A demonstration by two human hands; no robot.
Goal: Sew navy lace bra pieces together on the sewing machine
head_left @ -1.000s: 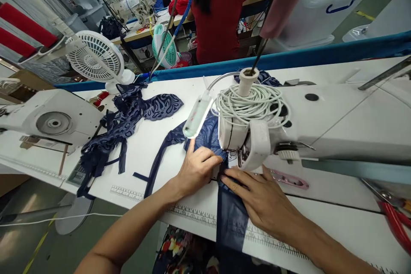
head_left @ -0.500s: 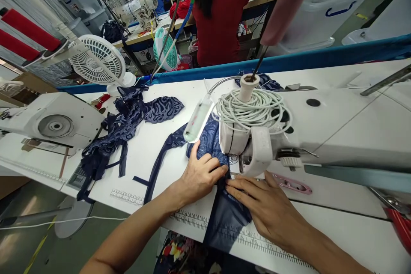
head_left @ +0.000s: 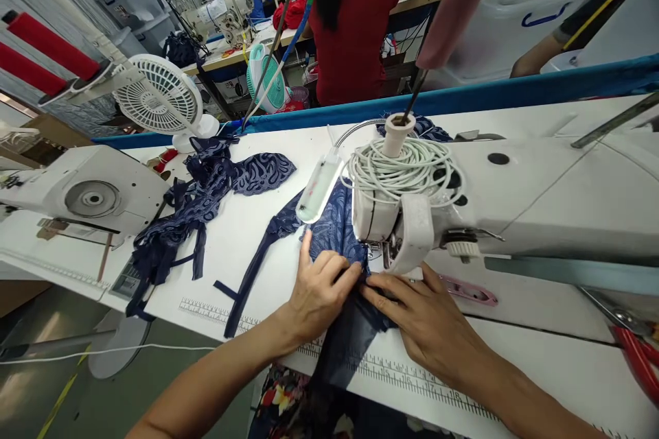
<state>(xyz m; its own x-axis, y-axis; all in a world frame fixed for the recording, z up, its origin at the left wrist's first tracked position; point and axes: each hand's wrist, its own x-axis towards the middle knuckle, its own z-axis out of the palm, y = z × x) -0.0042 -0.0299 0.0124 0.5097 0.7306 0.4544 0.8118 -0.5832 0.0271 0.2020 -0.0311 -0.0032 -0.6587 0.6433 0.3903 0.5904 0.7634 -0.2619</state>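
Observation:
A navy lace fabric [head_left: 332, 223] lies under the needle area of a white sewing machine [head_left: 515, 185]. Its sheer navy panel [head_left: 342, 350] hangs toward the table's front edge. My left hand [head_left: 319, 288] presses and grips the fabric left of the needle, thumb and curled fingers together, index finger pointing forward. Just in front of the presser foot, my right hand [head_left: 417, 309] holds the fabric's edge between its fingertips, close to my left fingertips. What lies beneath both hands is hidden.
More navy lace pieces [head_left: 206, 199] lie on the table at left, beside a second machine [head_left: 93, 192]. A coil of pale cord [head_left: 406, 168] sits on the machine head. Red-handled scissors [head_left: 636, 357] lie at right. A small fan [head_left: 159, 96] and a person in red [head_left: 355, 27] are beyond.
The sheer panel has shifted slightly left, and its flap by my right hand is more gathered. Both hands stay near the needle. Another person's limb has appeared at the upper right.

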